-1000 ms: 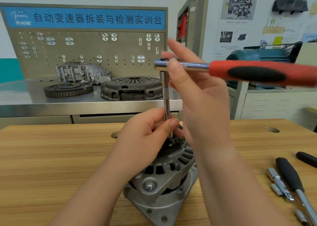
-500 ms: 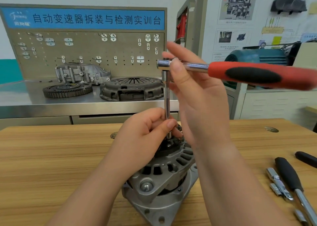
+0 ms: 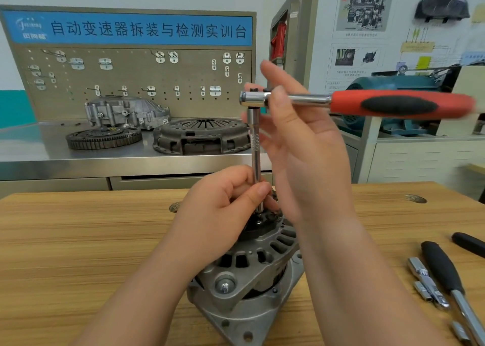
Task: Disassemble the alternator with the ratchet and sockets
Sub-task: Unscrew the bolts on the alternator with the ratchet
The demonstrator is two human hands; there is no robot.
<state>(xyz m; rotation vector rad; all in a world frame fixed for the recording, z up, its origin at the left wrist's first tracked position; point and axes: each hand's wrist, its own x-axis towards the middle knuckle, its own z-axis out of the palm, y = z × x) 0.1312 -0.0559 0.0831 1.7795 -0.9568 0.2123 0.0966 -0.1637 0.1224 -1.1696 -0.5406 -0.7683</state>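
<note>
Wooden table [image 3: 78, 240] — ratchet [image 3: 393, 104] atop alternator [image 3: 252, 274].

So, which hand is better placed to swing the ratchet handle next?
The right hand. It holds the ratchet near its head, and the red handle sticks out to that side. The left hand pinches the bottom of the extension bar on the alternator, probably steadying it.

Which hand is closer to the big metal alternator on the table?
Left. The left hand pinches the extension bar right at the top of the alternator. The right hand is higher up, holding the ratchet near its head.
</note>
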